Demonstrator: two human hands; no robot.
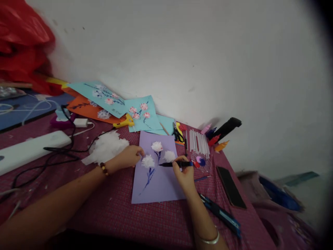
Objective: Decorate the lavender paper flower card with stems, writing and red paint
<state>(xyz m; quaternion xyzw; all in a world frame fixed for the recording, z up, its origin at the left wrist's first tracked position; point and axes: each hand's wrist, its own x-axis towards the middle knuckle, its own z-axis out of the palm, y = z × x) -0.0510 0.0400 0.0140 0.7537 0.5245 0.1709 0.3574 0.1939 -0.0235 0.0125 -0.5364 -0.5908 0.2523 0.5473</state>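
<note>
A purple sheet of paper (158, 189) lies before me, bearing three white tissue-like flower heads, with one (148, 161) at the left. Dark blue painted stems (149, 177) run below two of them. My right hand (184, 170) is closed around a black marker pen (168, 164), whose tip points left at the paper between the flowers. Whether the tip touches the sheet I cannot tell. My left hand (133, 155) rests at the sheet's upper left edge, fingers slightly bent and holding nothing, fingertips close to the left flower.
White tissue pieces (106, 147) and a yellow glue gun (125, 122) lie left, near cables and a white power strip (33, 149). Finished flower pictures (142, 113) lean at the back. Scissors (178, 133), glue sticks (199, 142), a paint palette (200, 161), a utility knife (221, 213) and a phone (231, 187) are right.
</note>
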